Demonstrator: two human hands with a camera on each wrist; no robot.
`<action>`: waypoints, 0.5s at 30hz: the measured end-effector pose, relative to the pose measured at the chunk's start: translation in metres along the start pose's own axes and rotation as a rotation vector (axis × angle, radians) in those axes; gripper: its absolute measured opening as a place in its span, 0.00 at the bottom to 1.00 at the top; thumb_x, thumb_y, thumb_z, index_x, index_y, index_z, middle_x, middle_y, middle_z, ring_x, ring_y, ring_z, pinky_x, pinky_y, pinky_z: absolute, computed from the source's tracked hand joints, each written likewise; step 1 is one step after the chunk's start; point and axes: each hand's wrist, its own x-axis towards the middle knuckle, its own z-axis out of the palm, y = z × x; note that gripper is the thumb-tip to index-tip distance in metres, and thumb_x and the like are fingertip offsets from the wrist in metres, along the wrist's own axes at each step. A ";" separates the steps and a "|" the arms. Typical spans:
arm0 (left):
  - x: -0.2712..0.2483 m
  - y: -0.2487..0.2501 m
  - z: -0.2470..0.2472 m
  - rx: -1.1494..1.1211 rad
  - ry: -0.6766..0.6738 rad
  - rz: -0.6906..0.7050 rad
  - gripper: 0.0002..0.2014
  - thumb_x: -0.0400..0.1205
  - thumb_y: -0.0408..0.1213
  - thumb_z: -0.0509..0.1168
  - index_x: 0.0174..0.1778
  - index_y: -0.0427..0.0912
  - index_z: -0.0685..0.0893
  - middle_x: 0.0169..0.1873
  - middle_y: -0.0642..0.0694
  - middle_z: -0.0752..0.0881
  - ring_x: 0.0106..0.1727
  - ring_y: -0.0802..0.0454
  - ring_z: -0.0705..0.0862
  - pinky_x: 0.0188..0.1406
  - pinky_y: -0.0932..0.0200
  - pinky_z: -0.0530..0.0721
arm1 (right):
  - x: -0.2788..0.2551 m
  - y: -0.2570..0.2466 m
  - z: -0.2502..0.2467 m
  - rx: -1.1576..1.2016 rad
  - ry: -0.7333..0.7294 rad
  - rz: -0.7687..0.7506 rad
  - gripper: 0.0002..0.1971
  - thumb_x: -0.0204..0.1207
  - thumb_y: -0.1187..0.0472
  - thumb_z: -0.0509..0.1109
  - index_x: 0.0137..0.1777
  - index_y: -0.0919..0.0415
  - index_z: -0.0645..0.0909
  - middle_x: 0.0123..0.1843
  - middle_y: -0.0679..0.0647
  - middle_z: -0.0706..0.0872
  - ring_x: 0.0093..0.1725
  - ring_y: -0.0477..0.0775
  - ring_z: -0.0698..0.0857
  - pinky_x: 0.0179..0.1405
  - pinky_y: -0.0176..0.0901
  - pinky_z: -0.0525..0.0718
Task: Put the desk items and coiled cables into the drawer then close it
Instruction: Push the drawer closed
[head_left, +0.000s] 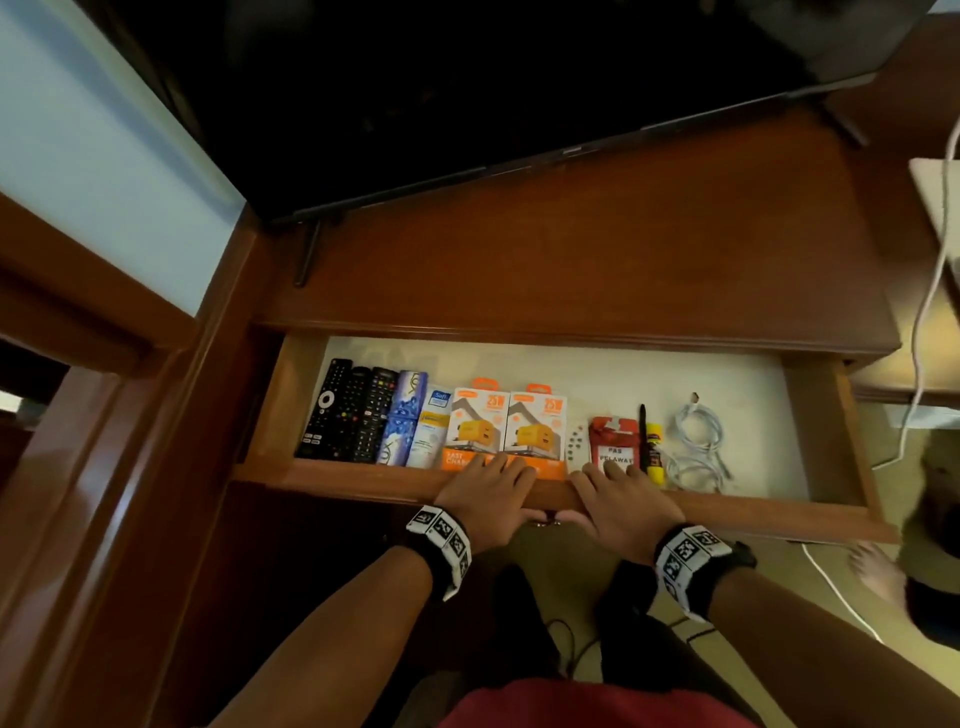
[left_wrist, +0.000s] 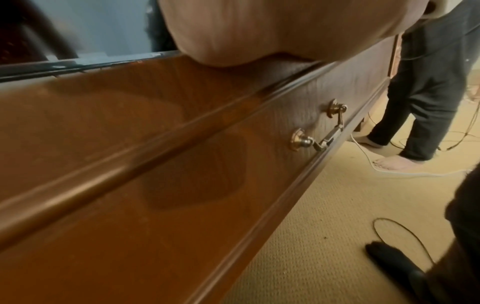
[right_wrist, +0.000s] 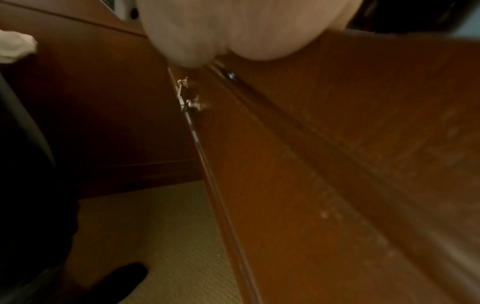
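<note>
Both hands, left hand (head_left: 488, 493) and right hand (head_left: 618, 499), drape straight fingers (head_left: 506, 465) over the drawer (head_left: 363, 480) front, risking pinched fingertips under the tabletop (head_left: 571, 270) edge.

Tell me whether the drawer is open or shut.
Open. The drawer is pulled out from the desk, its contents showing, with the left hand and right hand on its front edge.

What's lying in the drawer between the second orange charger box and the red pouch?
Head view: a card of small round buttons on the white drawer floor.
</note>
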 end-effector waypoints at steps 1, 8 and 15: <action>0.005 -0.004 -0.002 -0.003 0.012 -0.006 0.34 0.91 0.64 0.45 0.80 0.39 0.69 0.77 0.38 0.76 0.77 0.37 0.74 0.76 0.38 0.72 | 0.006 0.004 -0.001 -0.012 -0.005 -0.002 0.36 0.86 0.32 0.42 0.56 0.57 0.86 0.47 0.56 0.91 0.39 0.59 0.89 0.33 0.54 0.87; 0.056 -0.038 -0.029 0.038 0.064 -0.122 0.30 0.90 0.62 0.51 0.78 0.40 0.71 0.76 0.36 0.77 0.77 0.36 0.73 0.76 0.36 0.72 | 0.062 0.041 -0.027 -0.035 -0.066 0.029 0.45 0.80 0.32 0.25 0.76 0.58 0.72 0.70 0.59 0.83 0.63 0.62 0.85 0.56 0.58 0.84; 0.076 -0.032 -0.052 -0.210 0.270 -0.466 0.25 0.87 0.59 0.61 0.75 0.49 0.73 0.70 0.42 0.74 0.70 0.42 0.73 0.73 0.37 0.71 | 0.080 0.039 -0.036 0.118 0.078 0.474 0.26 0.87 0.36 0.51 0.68 0.53 0.79 0.67 0.56 0.81 0.68 0.61 0.79 0.71 0.67 0.74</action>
